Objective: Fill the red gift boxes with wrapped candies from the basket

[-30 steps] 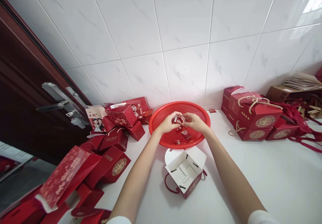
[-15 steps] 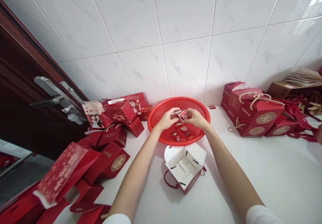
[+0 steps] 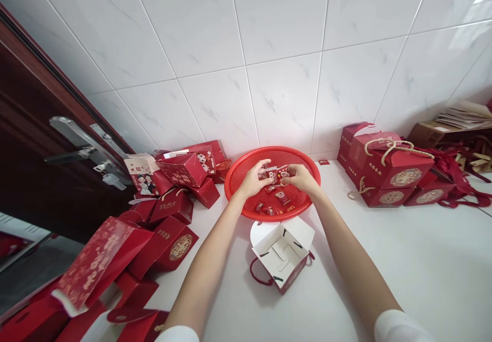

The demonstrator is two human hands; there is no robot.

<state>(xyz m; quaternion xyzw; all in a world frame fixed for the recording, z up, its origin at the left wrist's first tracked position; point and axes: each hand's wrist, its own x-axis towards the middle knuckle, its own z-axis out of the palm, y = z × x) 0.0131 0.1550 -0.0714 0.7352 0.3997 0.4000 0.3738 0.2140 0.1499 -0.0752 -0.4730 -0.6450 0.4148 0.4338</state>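
Observation:
My left hand [image 3: 254, 180] and my right hand [image 3: 302, 179] are over a red plastic basket [image 3: 230, 198] with mesh sides. Between their fingertips are small red wrapped candies [image 3: 273, 177]; both hands are closed on them. More loose candies [image 3: 282, 197] lie on the basket floor below. Just in front of the basket, an open gift box [image 3: 284, 257] stands with its flaps up and its white inside showing. Black cord ends poke through its walls, and a dark red cord handle [image 3: 258, 275] hangs at its left.
Red gift boxes [image 3: 172, 244] are heaped along the left, beside a dark door [image 3: 46, 106] with a metal handle. Stacked red boxes [image 3: 400, 167] with rope handles stand at the right, near red ribbons [image 3: 461, 183] and a cardboard box [image 3: 426, 134]. A tiled wall [image 3: 284, 96] rises behind the basket.
The candies between my hands have turned and now show their printed faces more flatly. Loose candies in the basket have shifted slightly. The open gift box stays in place.

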